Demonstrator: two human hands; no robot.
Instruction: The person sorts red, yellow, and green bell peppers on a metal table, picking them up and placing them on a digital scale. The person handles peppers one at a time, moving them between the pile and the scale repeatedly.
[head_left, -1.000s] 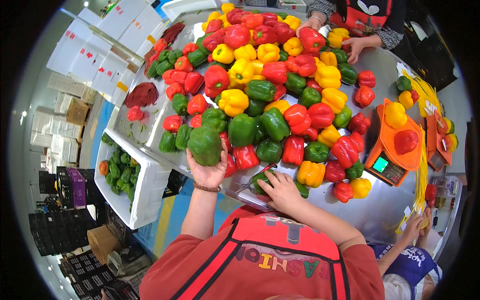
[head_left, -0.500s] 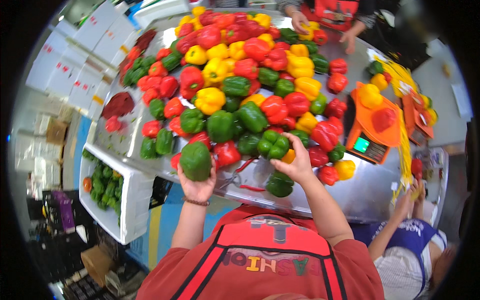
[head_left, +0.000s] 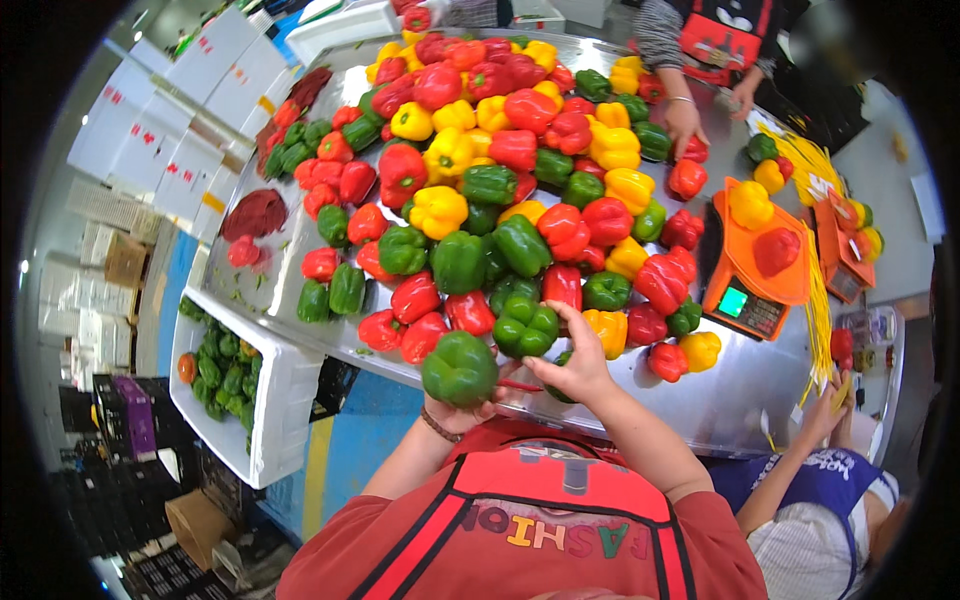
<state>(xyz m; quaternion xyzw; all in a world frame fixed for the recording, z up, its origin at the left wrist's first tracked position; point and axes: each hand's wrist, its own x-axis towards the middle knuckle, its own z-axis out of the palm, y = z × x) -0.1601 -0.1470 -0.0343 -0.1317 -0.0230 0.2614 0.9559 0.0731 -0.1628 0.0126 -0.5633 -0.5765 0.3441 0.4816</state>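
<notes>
In my left hand rests a large green bell pepper, close in front of my apron, with my fingers under it. My right hand has its thumb and fingers around another green bell pepper, close beside the first one. Below the two peppers a red handle of a cutting tool shows on the table; my hands hide most of the tool. Partly behind my right hand lies one more green pepper. A large heap of red, yellow and green bell peppers spreads out beyond my hands.
The metal table carries an orange scale with two peppers on it and yellow strips at the right. A white foam box of green peppers stands at the lower left. Co-workers stand at the far side and at the right.
My left hand has carried its green pepper to the right, beside the other one. My right hand has drawn its pepper slightly nearer. A co-worker's hand has moved to the red peppers.
</notes>
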